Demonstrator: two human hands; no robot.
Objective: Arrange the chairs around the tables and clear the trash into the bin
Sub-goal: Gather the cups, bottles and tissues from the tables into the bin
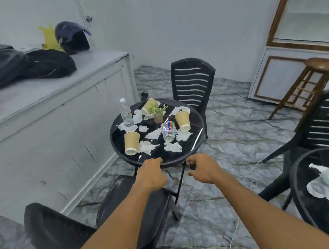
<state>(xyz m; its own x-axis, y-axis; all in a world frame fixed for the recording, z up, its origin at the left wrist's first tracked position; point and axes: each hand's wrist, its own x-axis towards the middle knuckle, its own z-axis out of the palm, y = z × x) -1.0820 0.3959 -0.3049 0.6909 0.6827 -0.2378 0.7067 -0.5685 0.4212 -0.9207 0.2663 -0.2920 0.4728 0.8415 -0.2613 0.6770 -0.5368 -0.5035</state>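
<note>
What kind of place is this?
Probably a small cafe or snack shop: a round black table littered with paper cups, a black plastic chair, a long service counter and a glass display cabinet.

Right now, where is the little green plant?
In the head view, the small green plant in a brown pot stands on the far side of the round black table, right of a tipped tan paper cup.

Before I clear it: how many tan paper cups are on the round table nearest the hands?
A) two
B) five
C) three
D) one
C: the round table holds three tan cups, that one at front left, one by the small plant, one right of the crushed bottle.
</note>
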